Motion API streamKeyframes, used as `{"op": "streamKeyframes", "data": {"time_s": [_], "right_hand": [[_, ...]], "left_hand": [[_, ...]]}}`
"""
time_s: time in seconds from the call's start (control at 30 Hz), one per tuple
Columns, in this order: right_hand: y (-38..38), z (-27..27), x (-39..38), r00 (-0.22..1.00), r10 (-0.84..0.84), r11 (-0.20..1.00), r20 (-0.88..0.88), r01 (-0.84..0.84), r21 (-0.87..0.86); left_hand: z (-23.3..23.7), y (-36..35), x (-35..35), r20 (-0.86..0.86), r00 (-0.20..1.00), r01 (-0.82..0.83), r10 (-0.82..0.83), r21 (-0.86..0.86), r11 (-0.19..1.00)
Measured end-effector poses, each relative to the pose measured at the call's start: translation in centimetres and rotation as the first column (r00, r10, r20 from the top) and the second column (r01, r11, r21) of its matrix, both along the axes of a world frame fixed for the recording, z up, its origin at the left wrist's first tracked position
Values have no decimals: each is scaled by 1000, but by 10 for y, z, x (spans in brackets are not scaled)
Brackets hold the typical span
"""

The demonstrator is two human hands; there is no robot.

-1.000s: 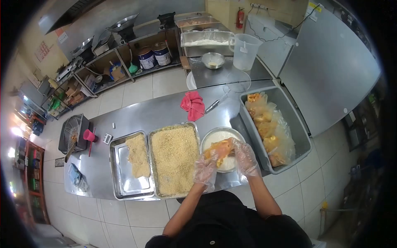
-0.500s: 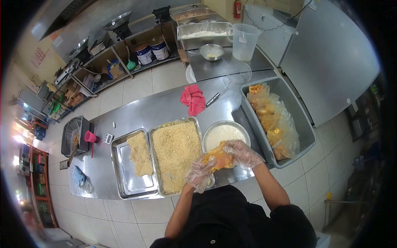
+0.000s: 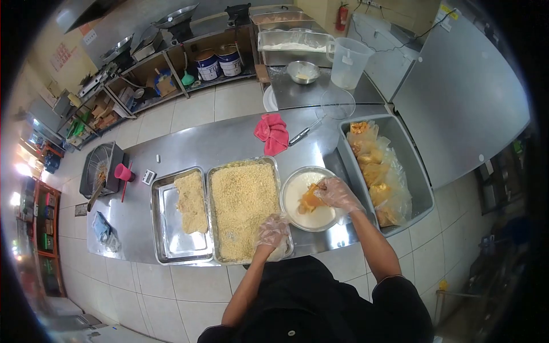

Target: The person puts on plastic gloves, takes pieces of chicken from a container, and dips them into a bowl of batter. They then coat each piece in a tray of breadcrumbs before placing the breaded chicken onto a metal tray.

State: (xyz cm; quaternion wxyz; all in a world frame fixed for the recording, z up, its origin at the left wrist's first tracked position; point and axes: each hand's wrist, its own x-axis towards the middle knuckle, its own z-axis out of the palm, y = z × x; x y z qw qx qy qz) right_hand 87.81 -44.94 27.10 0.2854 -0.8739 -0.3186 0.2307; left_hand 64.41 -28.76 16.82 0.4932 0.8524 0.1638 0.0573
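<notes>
My right hand, in a clear plastic glove, grips a piece of orange-yellow meat that is partly in the white batter of a round metal bowl. My left hand, also gloved, is over the lower right part of a metal tray of pale crumbs; its fingers are too blurred to read. Left of that tray, a second metal tray holds a flat crumb-coated piece.
A grey bin with bags of orange meat stands right of the bowl. Beyond the trays lie a red cloth and a metal-handled strainer. A pink cup and a dark basket are at the left.
The meat has gone from between both hands down into the batter bowl, still in my right hand. My left hand has let go of it and is apart, over the crumb tray.
</notes>
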Motion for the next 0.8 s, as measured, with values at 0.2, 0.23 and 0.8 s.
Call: {"op": "streamKeyframes", "data": {"time_s": [0.2,0.23,0.8], "right_hand": [[10,-57,25,921,57,974,386,34,-225],[12,-61,26,905,86,953,417,47,-299],[14,68,-23,942,81,995,324,-96,30]], "left_hand": [[17,11,-31,-62,983,-179,174,-92,979],[22,12,-40,-63,975,-223,214,-232,947],[-19,50,-128,-85,849,-445,521,-646,620]]}}
